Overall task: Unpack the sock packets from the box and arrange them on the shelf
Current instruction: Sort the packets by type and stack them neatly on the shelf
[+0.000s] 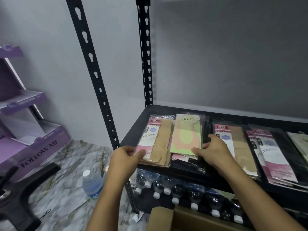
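Arms reach out, left hand (126, 157) pinching the beige ENE packet (155, 140), right hand (211, 147) gripping the green packet (186, 135) (also ENE) on the shelf (221, 179).

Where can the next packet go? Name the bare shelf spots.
Bare: the shelf's back strip behind the packets, and its left rim beside the beige packet. Crowded: the front, where packets overlap, with both hands on the left stacks.

Purple cardboard display stand (25, 130) printed "FOLLOW ME" far left of grip, on marbled floor (66, 164); clear water bottle (92, 185), white cap, upright below-left of grip; shrink-wrapped pack of capped bottles (183, 192) directly beneath grip, lower tier; black chair base (21, 189) at lower left; grey wall (216, 55) behind.
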The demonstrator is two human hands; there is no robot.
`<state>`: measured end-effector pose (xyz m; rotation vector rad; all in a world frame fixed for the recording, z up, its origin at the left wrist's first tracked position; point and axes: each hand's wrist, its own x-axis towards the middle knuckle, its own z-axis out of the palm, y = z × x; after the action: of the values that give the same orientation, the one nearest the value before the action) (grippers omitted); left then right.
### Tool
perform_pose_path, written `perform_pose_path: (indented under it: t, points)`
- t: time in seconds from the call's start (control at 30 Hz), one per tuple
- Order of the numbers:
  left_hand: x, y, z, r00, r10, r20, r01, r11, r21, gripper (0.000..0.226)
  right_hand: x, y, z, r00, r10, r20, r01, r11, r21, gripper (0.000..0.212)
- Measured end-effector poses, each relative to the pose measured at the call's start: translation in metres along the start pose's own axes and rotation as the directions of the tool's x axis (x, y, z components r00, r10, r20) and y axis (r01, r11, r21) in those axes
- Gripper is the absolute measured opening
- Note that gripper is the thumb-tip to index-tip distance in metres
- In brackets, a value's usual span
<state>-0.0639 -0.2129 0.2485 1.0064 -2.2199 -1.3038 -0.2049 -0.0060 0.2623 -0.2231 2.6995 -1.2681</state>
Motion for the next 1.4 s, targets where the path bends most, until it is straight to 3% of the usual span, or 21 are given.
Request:
perform_pose_path:
  t: [0.07, 0.2, 0.3, 0.47, 0.63, 0.87, 1.17, 1.4]
  points:
    - [0.0, 0.001, 0.001, 1.0, -0.006, 0.001, 0.006, 0.995, -0.097, 0.021, 0.001, 0.004, -0.004, 0.999, 0.033, 0.017, -0.034, 0.996, 0.083, 0.078]
    - [0.0, 0.008, 0.006, 0.999, -0.02, -0.045, 0.005, 0.947, -0.321, 0.013, -0.003, 0.011, -0.011, 0.997, 0.054, 0.052, -0.062, 0.983, 0.175, 0.054]
    - [-0.004, 0.015, 0.01, 0.999, -0.032, -0.023, 0.018, 0.892, -0.451, 0.014, -0.005, 0.014, -0.016, 0.995, 0.065, 0.07, -0.078, 0.976, 0.205, 0.048]
    - [-0.011, 0.021, 0.015, 0.999, -0.02, -0.042, -0.007, 0.831, -0.556, 0.02, -0.007, 0.014, -0.022, 0.993, 0.055, 0.103, -0.084, 0.951, 0.298, 0.057]
    - [-0.011, 0.024, 0.016, 0.996, -0.01, -0.089, -0.05, 0.764, -0.644, 0.027, -0.011, 0.014, -0.032, 0.993, -0.013, 0.117, -0.043, 0.887, 0.461, 0.032]
    - [-0.016, 0.033, 0.024, 0.997, 0.022, -0.076, -0.071, 0.684, -0.726, 0.03, -0.02, 0.017, -0.048, 0.995, -0.097, 0.025, 0.069, 0.845, 0.53, 0.023]
    - [-0.024, 0.053, 0.039, 0.991, 0.134, -0.002, -0.068, 0.496, -0.866, 0.036, -0.029, 0.023, -0.083, 0.975, -0.125, -0.182, 0.22, 0.62, 0.753, 0.026]
    - [-0.042, 0.077, 0.064, 0.954, 0.282, 0.107, -0.026, 0.43, -0.902, 0.063, -0.04, 0.044, -0.116, 0.955, -0.135, -0.265, 0.294, 0.564, 0.772, 0.029]
